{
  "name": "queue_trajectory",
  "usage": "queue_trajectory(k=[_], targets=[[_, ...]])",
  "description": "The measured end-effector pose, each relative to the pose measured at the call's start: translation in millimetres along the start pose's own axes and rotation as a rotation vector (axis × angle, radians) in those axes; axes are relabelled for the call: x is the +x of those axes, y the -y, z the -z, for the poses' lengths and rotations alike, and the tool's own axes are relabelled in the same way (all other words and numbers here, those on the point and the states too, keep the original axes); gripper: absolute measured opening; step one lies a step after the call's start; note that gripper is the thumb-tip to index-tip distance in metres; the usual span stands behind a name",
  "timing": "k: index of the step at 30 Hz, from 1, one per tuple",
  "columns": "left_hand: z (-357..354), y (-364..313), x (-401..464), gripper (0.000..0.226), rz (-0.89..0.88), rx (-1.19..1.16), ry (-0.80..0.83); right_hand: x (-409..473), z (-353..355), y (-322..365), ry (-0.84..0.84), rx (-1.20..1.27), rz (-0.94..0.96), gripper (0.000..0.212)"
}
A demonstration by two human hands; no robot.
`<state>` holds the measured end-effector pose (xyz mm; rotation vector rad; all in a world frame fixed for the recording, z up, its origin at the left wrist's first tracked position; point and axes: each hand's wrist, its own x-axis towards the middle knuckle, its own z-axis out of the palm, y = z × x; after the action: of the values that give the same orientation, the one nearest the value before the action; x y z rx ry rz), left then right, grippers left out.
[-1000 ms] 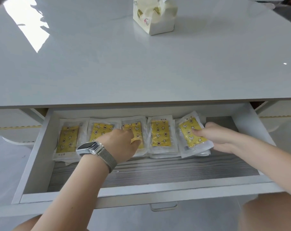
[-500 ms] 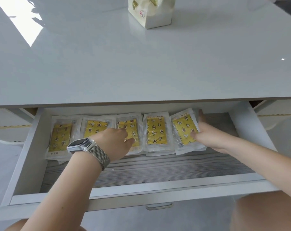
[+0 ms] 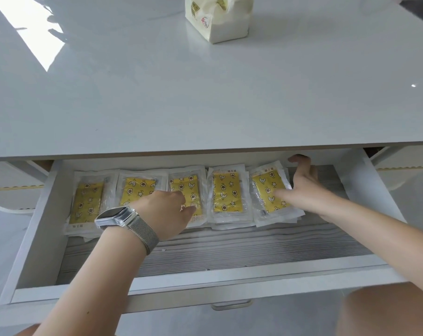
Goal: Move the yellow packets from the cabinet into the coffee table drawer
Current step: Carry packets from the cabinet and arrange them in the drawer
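Observation:
The coffee table's white drawer stands pulled out beneath the tabletop. Several yellow packets in clear wrappers lie in a row along its back; some are small stacks. The leftmost packet and the rightmost packet bracket the row. My left hand, with a watch on its wrist, rests its fingertips on the middle packet. At the rightmost stack my right hand lays its thumb on top, fingers spread and lifted along the stack's right edge.
A cream paper bag stands at the far side of the glossy tabletop. The front half of the drawer's grey wood-grain floor shows bare. A metal handle sits on the drawer front. My knee is at the bottom right.
My right hand has pushed the rightmost stack left toward the row and spread its fingers off it. My left hand has stayed on the middle packets. The view has shifted slightly.

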<state>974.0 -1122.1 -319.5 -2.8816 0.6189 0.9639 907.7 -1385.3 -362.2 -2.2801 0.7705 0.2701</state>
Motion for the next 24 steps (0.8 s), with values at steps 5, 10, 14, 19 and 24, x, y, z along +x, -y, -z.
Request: queue_trajectory(k=[5,10,14,19,24], targets=[[-2,-1,1,0.047,0.006,-0.017,-0.010,1,6,4,-0.026,-0.054,0.028,0.047],[-3,-6,-11,0.046,-0.047,-0.034,-0.085,-2,15,3,0.077,-0.336,0.035,0.044],[-4,-21,-17,0.041,-0.106,-0.076,-0.135,-2,15,-1,0.050,-0.395,0.048,0.048],[11,-34,-19,0.039,-0.047,-0.115,-0.190,-25,22,13,0.011,-0.356,0.045,0.043],[45,-30,-52,0.038,0.007,-0.103,-0.025,-72,70,53,0.091,-0.367,0.094,0.039]])
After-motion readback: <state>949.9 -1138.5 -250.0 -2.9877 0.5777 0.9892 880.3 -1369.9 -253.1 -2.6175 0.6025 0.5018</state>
